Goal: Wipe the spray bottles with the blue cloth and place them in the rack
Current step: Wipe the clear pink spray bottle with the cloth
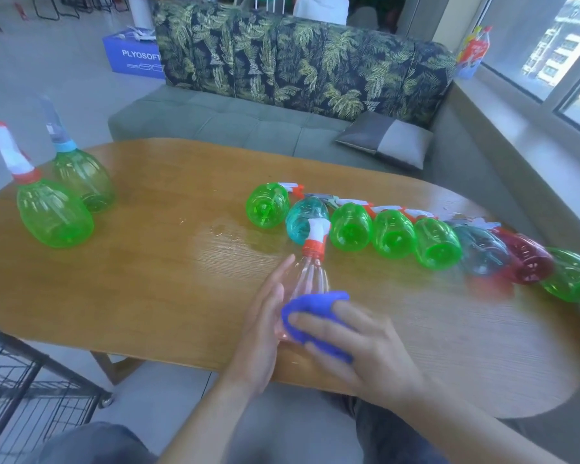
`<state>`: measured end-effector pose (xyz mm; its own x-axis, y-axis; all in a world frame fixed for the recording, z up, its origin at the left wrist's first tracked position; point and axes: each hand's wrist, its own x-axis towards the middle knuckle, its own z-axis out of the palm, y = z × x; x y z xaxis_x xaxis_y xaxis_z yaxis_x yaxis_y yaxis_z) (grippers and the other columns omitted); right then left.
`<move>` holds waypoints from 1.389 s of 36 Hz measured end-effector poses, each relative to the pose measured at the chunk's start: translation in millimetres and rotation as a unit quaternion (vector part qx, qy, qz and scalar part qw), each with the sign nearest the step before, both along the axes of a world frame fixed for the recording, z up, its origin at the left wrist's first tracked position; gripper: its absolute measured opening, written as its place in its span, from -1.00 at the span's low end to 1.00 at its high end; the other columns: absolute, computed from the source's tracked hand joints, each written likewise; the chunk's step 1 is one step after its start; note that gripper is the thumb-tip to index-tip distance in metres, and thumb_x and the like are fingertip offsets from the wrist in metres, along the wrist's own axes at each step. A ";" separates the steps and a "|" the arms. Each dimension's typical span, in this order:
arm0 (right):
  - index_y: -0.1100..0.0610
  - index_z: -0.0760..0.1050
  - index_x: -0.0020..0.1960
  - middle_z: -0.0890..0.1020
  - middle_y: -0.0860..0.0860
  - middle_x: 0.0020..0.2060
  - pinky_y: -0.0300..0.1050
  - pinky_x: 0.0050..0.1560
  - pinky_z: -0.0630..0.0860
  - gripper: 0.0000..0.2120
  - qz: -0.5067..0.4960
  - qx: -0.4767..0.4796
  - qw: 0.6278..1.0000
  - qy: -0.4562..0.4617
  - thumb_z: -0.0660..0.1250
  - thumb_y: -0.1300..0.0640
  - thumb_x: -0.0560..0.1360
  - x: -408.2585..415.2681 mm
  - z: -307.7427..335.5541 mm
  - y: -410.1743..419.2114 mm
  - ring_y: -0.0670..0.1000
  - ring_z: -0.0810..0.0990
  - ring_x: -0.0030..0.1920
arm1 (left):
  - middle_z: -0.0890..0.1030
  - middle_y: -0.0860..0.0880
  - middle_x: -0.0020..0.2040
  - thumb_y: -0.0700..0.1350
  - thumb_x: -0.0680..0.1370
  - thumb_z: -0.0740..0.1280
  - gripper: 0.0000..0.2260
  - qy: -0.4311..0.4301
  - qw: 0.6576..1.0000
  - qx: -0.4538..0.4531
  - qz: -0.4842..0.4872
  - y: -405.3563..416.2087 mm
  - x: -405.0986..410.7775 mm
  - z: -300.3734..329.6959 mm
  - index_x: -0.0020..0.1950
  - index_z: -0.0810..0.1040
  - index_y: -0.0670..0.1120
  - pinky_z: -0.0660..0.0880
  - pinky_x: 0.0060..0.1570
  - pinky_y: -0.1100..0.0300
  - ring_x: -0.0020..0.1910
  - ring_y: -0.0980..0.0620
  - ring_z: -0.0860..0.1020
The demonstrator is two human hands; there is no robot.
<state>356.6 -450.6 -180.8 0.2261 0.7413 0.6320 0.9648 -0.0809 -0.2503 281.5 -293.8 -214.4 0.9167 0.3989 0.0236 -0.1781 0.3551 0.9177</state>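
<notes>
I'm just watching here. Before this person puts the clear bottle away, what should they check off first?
1. Clear bottle held firmly: ok, left hand steadies it.
2. Blue cloth on the bottle: ok, right hand presses it there.
3. Whole bottle wiped: cannot tell.
4. Cap in place: ok.
5. Rack within reach: ok, at the table's near-left edge.
6. Space in rack: cannot tell, mostly out of view.
</notes>
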 end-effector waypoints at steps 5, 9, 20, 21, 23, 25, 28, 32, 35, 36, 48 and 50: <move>-0.04 0.64 0.31 0.64 -0.13 -0.02 -0.32 0.01 0.47 -0.73 -0.140 0.081 0.956 0.244 0.28 -0.01 0.68 16.0 21.8 23.2 -0.11 0.62 0.00 | 0.52 0.05 0.57 0.22 0.66 0.26 -0.56 0.002 0.999 0.048 0.008 -0.1 2.3 -1.9 0.54 0.52 0.25 0.32 0.57 -0.34 0.57 -0.05 0.47; -0.06 0.65 0.28 0.67 -0.17 0.01 -0.24 0.08 0.51 -0.76 -0.170 0.067 0.943 0.277 0.29 0.00 0.68 19.5 18.2 37.5 -0.13 0.64 0.07 | 0.53 0.11 0.56 0.08 0.69 0.19 -0.56 -0.004 1.000 0.015 0.007 1.4 4.5 -2.5 0.58 0.49 0.18 0.61 0.32 -0.04 0.54 -0.01 0.51; 0.01 0.60 0.36 0.55 -0.01 -0.07 -0.16 -0.15 0.53 -0.72 -0.016 -0.018 1.000 0.015 0.32 -0.01 0.69 -3.9 -11.5 9.9 0.03 0.54 -0.15 | 0.53 0.02 0.56 0.10 0.69 0.25 -0.58 -0.001 1.000 0.004 0.014 5.0 1.5 -1.3 0.56 0.52 0.18 0.41 0.53 -0.17 0.55 -0.06 0.50; 0.02 0.62 0.35 0.51 -0.02 -0.10 -0.16 -0.19 0.51 -0.72 0.003 -0.036 0.999 -0.013 0.33 -0.01 0.68 -5.0 -10.8 6.5 0.03 0.51 -0.17 | 0.50 0.02 0.59 0.11 0.68 0.26 -0.58 -0.003 1.000 0.013 0.017 4.7 0.9 -1.0 0.56 0.52 0.19 0.33 0.59 -0.23 0.58 -0.07 0.46; 0.03 0.64 0.33 0.46 -0.03 -0.13 -0.17 -0.25 0.49 -0.73 0.033 -0.059 0.996 -0.054 0.34 -0.01 0.68 -4.9 -6.1 1.3 0.02 0.47 -0.21 | 0.49 0.00 0.60 0.12 0.68 0.26 -0.59 -0.006 0.999 0.024 0.026 4.3 1.4 -1.6 0.55 0.53 0.20 0.29 0.61 -0.28 0.59 -0.08 0.45; 0.03 0.65 0.31 0.43 -0.07 -0.11 -0.26 -0.22 0.44 -0.73 0.045 -0.059 0.995 -0.062 0.33 -0.01 0.68 -2.2 1.4 -2.0 0.00 0.44 -0.21 | 0.50 -0.02 0.59 0.10 0.69 0.24 -0.60 -0.001 1.000 0.007 0.019 3.5 2.3 -1.7 0.54 0.53 0.21 0.33 0.58 -0.26 0.57 -0.06 0.48; 0.05 0.65 0.31 0.58 -0.10 0.03 -0.29 -0.02 0.50 -0.72 0.012 -0.004 1.000 0.025 0.28 -0.02 0.70 3.7 14.8 -0.2 -0.06 0.58 -0.07 | 0.55 0.00 0.54 0.12 0.69 0.22 -0.58 0.000 1.000 -0.006 0.011 2.2 2.1 -3.6 0.56 0.50 0.21 0.54 0.36 -0.16 0.51 -0.08 0.54; -0.02 0.63 0.32 0.61 -0.16 -0.02 -0.30 0.00 0.47 -0.73 -0.116 0.056 0.976 0.174 0.29 -0.03 0.68 21.2 31.9 20.5 -0.18 0.59 -0.04 | 0.53 0.06 0.57 0.09 0.71 0.21 -0.59 0.004 0.999 0.024 0.025 2.2 4.7 -5.7 0.56 0.53 0.19 0.35 0.56 -0.32 0.56 -0.06 0.49; -0.12 0.62 0.29 0.66 -0.18 0.01 -0.13 0.07 0.53 -0.76 -0.172 0.025 0.959 0.226 0.29 -0.05 0.68 31.5 29.9 35.4 -0.14 0.62 0.02 | 0.53 0.08 0.57 0.06 0.70 0.21 -0.58 0.012 0.999 0.026 0.021 2.4 6.7 -5.8 0.58 0.50 0.15 0.35 0.58 -0.30 0.54 0.01 0.51; -0.13 0.62 0.28 0.66 -0.18 0.01 -0.09 0.07 0.54 -0.76 -0.176 0.018 0.958 0.228 0.28 -0.07 0.67 31.1 27.0 38.5 -0.14 0.62 0.01 | 0.53 0.07 0.56 0.07 0.70 0.20 -0.58 0.010 1.000 0.020 0.018 2.3 6.9 -5.3 0.57 0.50 0.17 0.36 0.56 -0.31 0.54 0.00 0.51; 0.03 0.66 0.30 0.57 -0.04 -0.02 -0.09 -0.20 0.55 -0.74 -0.026 -0.033 0.999 -0.006 0.33 0.00 0.68 -2.6 -2.5 18.6 0.05 0.55 -0.15 | 0.62 -0.04 0.47 0.15 0.73 0.16 -0.59 0.017 0.999 -0.042 0.011 5.2 2.6 1.0 0.57 0.49 0.14 0.58 0.28 0.06 0.46 -0.09 0.59; 0.01 0.65 0.33 0.53 -0.06 -0.03 -0.15 -0.23 0.52 -0.73 -0.007 -0.052 0.997 -0.048 0.34 -0.01 0.68 -6.0 -4.1 12.0 0.04 0.55 -0.16 | 0.62 -0.08 0.48 0.19 0.70 0.14 -0.54 0.019 0.999 -0.048 0.012 3.8 2.0 2.6 0.57 0.50 0.14 0.50 0.42 -0.10 0.48 -0.15 0.57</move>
<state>350.6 -438.6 -184.9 0.1795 0.8006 0.5718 0.9824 -0.1156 -0.1464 283.6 -290.1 -211.8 0.9067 0.4189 -0.0499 -0.1534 0.4374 0.8861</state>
